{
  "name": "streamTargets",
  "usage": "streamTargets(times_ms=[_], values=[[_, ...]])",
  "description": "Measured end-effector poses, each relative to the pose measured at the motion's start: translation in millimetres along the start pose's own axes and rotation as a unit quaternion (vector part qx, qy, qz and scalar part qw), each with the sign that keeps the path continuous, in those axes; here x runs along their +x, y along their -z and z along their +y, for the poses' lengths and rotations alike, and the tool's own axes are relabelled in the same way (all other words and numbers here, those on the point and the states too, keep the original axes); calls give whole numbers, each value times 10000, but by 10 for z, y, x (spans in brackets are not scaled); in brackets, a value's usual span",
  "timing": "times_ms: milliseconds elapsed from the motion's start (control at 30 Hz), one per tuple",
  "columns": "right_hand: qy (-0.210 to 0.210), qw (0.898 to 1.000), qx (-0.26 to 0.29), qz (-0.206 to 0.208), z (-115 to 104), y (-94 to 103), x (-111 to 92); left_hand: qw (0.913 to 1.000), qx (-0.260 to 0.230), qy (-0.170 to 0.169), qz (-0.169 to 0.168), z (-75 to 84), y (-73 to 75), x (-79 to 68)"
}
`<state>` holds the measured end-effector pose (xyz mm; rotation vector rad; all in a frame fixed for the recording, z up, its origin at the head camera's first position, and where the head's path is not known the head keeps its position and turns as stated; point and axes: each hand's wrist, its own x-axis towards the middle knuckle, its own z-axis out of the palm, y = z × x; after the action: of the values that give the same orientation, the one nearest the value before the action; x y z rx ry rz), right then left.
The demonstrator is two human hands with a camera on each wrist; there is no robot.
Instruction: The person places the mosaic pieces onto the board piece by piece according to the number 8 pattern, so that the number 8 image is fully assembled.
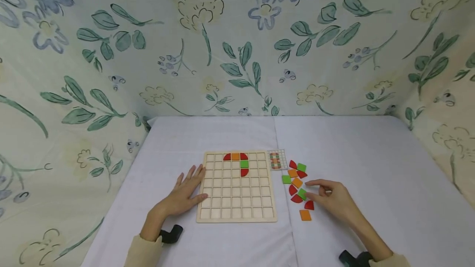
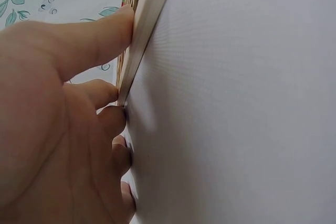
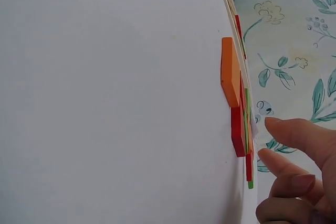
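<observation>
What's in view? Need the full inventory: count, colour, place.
Grid board: 1, pale wood, mid-surface
Set quarter-circles: 3, red, in grid
Set orange square: 1, orange, in grid's top row
Set green square: 1, green, in grid
Loose quarter-circles: 5, red, right of board
Loose orange squares: 3, orange, same cluster
Loose green squares: 3, green, same cluster
Printed card: 1, white, multicoloured pattern, board's upper right
Work surface: 1, white, underneath
Floral fabric: count unclear, pale, behind and sides
Wrist devices: 2, dark, at wrists
Sleeves: 2, cream
Left hand: 1, board's left edge
Right hand: 1, at cluster
</observation>
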<state>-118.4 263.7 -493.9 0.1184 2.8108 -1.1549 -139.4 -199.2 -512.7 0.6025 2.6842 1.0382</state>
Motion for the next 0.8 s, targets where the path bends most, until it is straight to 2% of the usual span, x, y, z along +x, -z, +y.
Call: streamTargets(times_ms=[167, 400, 800], values=[[191, 9995, -122, 204, -93, -82, 103, 10000, 6, 26, -16, 7, 17, -4], [-40, 9997, -143, 186, -166, -174, 188, 9980, 209, 435, -402, 59, 61, 5], [50, 9989, -397, 225, -82, -128, 216, 9972, 334, 507, -443, 49, 59, 13]])
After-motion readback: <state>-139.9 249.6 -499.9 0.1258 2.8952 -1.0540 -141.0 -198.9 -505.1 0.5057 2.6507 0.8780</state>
